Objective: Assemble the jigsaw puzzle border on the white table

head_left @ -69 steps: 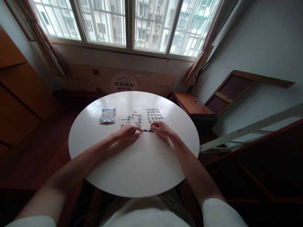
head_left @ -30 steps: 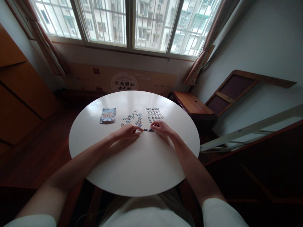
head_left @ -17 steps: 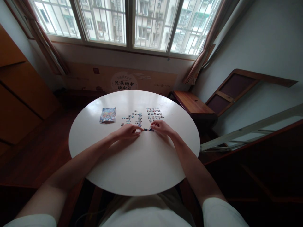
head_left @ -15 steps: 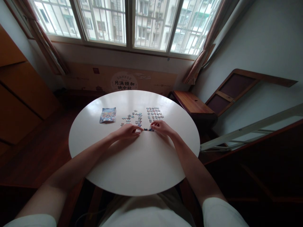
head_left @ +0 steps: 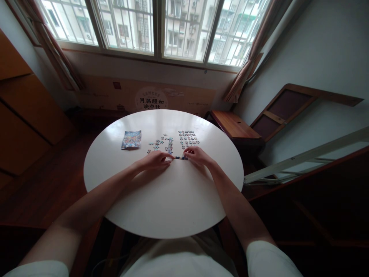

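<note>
Table (head_left: 163,204), read as a clock with the window (head_left: 186,32) at 12. I see the strip (head_left: 180,157), apparently joined puzzle pieces, just off centre toward 1. Left hand (head_left: 156,159): half curled, forefinger at the strip's 9 o'clock end; pinching or pressing, I cannot tell. Right hand (head_left: 197,154): thumb and forefinger nearly meeting at the 3 o'clock end; any grip is too small to tell. Loose pieces (head_left: 156,144) lie toward 12, rows (head_left: 188,137) toward 1, packet (head_left: 131,140) toward 10. I judge the step as fitting the strip's right end; next calls for steady left, light right pressure.
</note>
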Demonstrator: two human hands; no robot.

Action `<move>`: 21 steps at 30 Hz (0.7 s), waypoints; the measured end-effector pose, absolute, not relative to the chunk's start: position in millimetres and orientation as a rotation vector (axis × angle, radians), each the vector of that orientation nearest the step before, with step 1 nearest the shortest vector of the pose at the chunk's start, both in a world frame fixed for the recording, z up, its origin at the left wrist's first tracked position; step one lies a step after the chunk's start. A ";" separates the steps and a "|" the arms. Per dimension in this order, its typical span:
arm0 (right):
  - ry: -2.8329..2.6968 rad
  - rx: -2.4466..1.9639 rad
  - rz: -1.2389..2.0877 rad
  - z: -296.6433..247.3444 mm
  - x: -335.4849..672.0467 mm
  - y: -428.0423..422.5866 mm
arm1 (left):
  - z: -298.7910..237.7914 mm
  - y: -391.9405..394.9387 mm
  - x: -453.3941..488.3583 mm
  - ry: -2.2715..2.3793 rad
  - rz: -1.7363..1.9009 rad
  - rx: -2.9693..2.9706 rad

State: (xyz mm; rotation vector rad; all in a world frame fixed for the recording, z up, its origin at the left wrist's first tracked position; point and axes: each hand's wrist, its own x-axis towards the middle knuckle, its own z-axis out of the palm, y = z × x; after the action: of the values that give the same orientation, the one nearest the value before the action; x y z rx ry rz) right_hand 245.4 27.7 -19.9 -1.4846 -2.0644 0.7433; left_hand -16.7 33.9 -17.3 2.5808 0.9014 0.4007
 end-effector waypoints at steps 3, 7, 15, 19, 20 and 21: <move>-2.063 -1.479 0.746 -20.8 245.5 28.3 | -17.7 34.2 -16.7 0.901 0.396 2.579; -2.063 -1.478 0.738 -20.4 245.1 27.9 | -16.2 33.3 -16.8 0.903 0.387 2.567; -2.066 -1.483 0.731 -19.6 245.3 27.6 | -16.5 32.9 -16.8 0.921 0.403 2.590; -2.066 -1.489 0.726 -19.5 245.1 27.4 | -17.3 33.2 -16.3 0.917 0.410 2.604; -2.069 -1.490 0.724 -19.3 244.9 27.1 | -17.2 33.1 -16.3 0.922 0.411 2.604; -2.071 -1.491 0.722 -18.9 244.7 26.9 | -17.2 32.9 -16.3 0.929 0.410 2.604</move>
State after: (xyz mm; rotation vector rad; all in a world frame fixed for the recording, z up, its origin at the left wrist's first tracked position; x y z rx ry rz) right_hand 244.7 26.9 -18.9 -1.4914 -2.0705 0.7215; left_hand -16.3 32.9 -17.2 2.6041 0.9290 0.4104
